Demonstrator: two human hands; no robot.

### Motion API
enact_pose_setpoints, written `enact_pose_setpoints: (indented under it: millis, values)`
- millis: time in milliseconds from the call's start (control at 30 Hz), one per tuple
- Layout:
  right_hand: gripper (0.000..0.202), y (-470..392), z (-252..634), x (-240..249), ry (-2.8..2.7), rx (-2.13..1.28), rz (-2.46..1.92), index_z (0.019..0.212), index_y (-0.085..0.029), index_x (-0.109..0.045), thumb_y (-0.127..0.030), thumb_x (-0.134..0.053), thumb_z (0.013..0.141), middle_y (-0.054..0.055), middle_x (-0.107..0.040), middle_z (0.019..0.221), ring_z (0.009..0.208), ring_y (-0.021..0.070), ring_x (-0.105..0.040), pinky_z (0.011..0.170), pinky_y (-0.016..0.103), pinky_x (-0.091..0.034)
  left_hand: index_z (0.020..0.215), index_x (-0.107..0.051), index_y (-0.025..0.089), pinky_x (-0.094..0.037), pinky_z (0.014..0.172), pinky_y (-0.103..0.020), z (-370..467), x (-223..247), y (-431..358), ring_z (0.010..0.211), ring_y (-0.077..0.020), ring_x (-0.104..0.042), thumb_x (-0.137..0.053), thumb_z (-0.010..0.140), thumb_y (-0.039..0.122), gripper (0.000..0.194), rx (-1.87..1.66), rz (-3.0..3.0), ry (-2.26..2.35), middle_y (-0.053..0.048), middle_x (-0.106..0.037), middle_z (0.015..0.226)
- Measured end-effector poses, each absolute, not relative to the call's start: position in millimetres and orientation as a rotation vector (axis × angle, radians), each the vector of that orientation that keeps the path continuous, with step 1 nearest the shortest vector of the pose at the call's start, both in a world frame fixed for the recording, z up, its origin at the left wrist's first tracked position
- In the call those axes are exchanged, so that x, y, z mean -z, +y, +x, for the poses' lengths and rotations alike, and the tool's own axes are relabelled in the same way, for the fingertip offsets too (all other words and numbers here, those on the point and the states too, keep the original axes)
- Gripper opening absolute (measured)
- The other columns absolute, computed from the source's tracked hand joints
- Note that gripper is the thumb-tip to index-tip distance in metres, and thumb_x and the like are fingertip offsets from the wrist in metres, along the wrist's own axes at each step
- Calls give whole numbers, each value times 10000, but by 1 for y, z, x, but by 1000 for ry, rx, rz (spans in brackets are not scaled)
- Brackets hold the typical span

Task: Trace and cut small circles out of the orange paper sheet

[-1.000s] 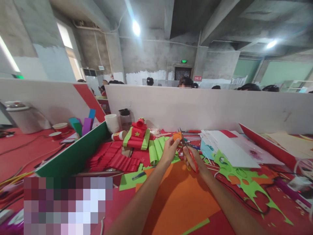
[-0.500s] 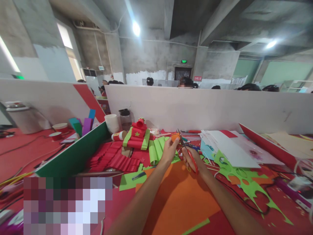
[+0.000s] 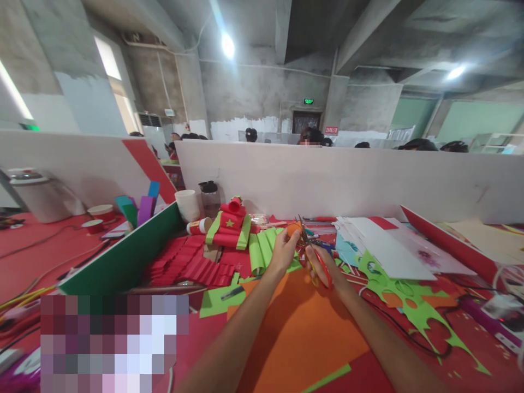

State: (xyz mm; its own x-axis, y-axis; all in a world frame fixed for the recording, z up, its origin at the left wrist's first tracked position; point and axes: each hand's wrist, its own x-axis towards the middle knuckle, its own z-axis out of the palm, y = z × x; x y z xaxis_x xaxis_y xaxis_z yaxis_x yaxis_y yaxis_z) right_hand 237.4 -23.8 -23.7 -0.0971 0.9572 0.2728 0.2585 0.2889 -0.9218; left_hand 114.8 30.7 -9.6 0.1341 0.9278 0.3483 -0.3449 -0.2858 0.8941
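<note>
Between the fingers of my left hand [image 3: 285,246] is a small orange paper piece [image 3: 293,229]. My right hand [image 3: 321,263] holds scissors [image 3: 325,267] with red and yellow handles, their blades pointing up beside the orange piece. The blades look slightly apart. Below both hands lies a large orange sheet [image 3: 307,327]. Left of my left hand are folded light green paper [image 3: 264,251] and a red paper construction [image 3: 230,222] with green strips and a star.
Pleated red paper [image 3: 192,262] lies behind a green divider [image 3: 123,251]. Green paper with cut-out holes [image 3: 409,303] and white sheets [image 3: 388,248] lie at the right. A white partition [image 3: 347,180] runs behind, near a white cup [image 3: 187,205] and bottle [image 3: 210,202].
The scissors' handles have spread slightly apart in my right hand, with the yellow one showing more. My left hand stays almost still with the orange piece.
</note>
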Motion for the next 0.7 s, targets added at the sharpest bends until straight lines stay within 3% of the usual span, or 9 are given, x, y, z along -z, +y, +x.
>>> enact_pose_setpoints:
  millis: [400,700]
  values:
    - [516,-23,239,23,-1641,-833,-1169,784,-213,-439,-708,-362,910,-51,-456,623,407,77,-415,381,197,-373,841,-624,144,-454,578,-239,115,12,33,604,-124,-567,-640,802,441,299,-1433,1272,673,-19,-619,709]
    - [478,-19,244,27,-1681,-767,-1159,765,-215,-450,-670,-431,910,-57,-452,588,397,88,-426,379,202,-373,850,-633,151,-460,605,-240,114,14,36,664,-136,-587,-636,805,418,271,-1435,1277,661,-26,-631,753]
